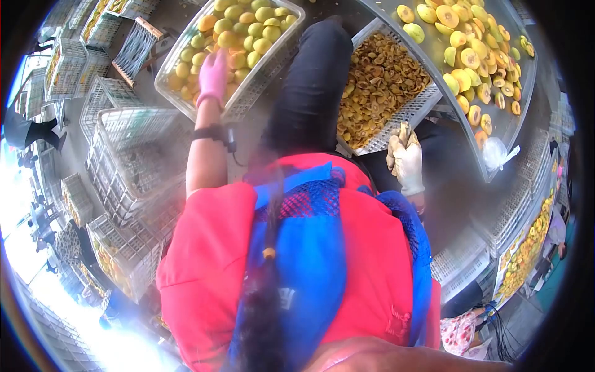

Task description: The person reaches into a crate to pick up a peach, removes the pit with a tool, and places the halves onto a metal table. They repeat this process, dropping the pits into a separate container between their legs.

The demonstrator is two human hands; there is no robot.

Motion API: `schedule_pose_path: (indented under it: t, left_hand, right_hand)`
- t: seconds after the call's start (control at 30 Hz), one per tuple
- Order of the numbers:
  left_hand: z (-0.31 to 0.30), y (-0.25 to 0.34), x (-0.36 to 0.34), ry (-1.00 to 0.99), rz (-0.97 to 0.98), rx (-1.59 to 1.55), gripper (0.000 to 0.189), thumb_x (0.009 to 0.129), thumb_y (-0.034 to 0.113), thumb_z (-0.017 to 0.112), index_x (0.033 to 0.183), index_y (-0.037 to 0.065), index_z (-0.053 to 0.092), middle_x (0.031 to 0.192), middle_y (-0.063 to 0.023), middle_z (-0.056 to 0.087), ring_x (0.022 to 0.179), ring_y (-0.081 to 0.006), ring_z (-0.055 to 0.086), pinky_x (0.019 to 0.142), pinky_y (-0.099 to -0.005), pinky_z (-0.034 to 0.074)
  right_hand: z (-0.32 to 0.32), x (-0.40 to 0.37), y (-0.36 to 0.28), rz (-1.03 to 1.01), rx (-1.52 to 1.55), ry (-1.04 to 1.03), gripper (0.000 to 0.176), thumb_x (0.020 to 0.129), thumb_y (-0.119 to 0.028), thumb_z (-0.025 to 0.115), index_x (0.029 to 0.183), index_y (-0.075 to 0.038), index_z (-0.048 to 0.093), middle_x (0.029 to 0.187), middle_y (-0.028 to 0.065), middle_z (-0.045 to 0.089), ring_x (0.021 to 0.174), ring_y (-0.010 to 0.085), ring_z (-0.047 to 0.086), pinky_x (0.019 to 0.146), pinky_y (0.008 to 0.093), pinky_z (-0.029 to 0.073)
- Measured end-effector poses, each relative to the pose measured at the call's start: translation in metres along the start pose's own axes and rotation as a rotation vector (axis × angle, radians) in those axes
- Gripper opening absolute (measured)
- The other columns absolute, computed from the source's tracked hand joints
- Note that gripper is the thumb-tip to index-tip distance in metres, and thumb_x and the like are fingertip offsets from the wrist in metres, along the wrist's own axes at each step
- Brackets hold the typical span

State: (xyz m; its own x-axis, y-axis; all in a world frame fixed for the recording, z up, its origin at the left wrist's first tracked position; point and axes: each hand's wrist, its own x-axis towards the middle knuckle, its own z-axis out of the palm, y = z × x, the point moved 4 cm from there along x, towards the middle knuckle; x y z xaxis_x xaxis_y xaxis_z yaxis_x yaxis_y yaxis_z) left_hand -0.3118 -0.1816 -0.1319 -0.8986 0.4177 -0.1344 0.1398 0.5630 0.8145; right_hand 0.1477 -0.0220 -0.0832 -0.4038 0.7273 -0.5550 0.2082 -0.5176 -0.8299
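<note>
My left hand (214, 75), in a pink glove, reaches into a white plastic crate (162, 84) of round yellow-green and orange fruits (238, 31). Its fingers are stretched out over the fruits and slightly blurred, with an orange fruit near the tips. Close to my lap, my right hand (406, 158) wears a whitish glove with brown-stained fingers. Those fingers are curled together, and what they hold is too small to make out. Just beyond it stands another crate (387, 141) full of brownish pits or cut-out fruit pieces (384, 87).
A metal table (427, 53) at the upper right bears many halved fruits (471, 59) and a knotted white plastic bag (498, 154). Stacked crates (124, 161) stand at my left. More fruit lies on another table (527, 254) at the right, with people nearby.
</note>
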Motion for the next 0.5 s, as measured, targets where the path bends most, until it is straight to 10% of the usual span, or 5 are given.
schedule_pose_path:
  t: [0.23, 0.5]
  left_hand:
    - [-0.046, -0.134, -0.011, 0.059, -0.325, 0.645, 0.076, 0.090, 0.057, 0.055, 0.147, 0.008, 0.042, 0.152, -0.0246, 0.036, 0.141, -0.0351, 0.035, 0.114, -0.0441, 0.032]
    - [0.004, -0.213, -0.048, 0.116, 0.010, 0.837, 0.067, 0.097, 0.050, 0.045, 0.153, 0.017, 0.029, 0.158, -0.0194, 0.027, 0.147, -0.0357, 0.024, 0.119, -0.0437, 0.022]
  right_hand:
    - [0.005, 0.006, 0.003, -0.023, -0.089, 0.024, 0.008, 0.095, -0.009, 0.055, 0.100, -0.006, 0.050, 0.064, 0.0002, 0.050, 0.038, 0.0087, 0.044, 0.034, 0.0240, 0.031]
    - [0.013, 0.013, 0.008, 0.008, -0.184, 0.028, 0.012, 0.095, -0.009, 0.057, 0.103, -0.002, 0.051, 0.066, 0.0015, 0.052, 0.039, 0.0093, 0.046, 0.035, 0.0251, 0.032]
